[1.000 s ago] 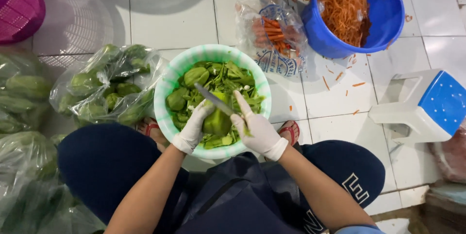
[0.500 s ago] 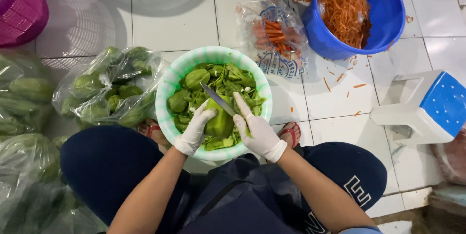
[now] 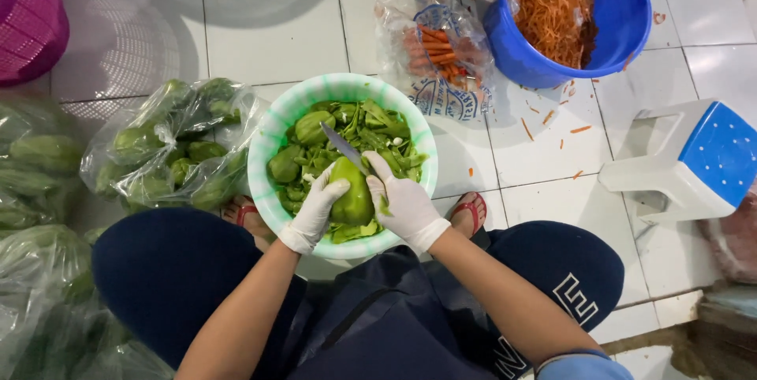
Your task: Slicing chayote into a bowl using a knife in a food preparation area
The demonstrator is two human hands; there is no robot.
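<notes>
Left hand [image 3: 315, 208], white glove, cups a green chayote-like gourd [image 3: 352, 195] from its left side. Right hand [image 3: 406, 205], also gloved, is clenched on a knife [image 3: 344, 147], blade angled up and away from the hands over the gourd's top. The gourd sits between both hands, directly over a pale green basin [image 3: 268, 143].

Progress, judging by what lies around: the basin under the hands already holds a good layer of green peel and cut pieces plus a few gourds, so some are done. The one in hand looks partly peeled; can't tell how much. Left of the left hand, a clear bag of whole gourds [image 3: 169, 151] plus more bags [image 3: 35, 167] further left look untouched, so plenty left.

Beyond the hands: bag of carrots [image 3: 434, 53], blue bucket of shredded carrot [image 3: 615, 33].
</notes>
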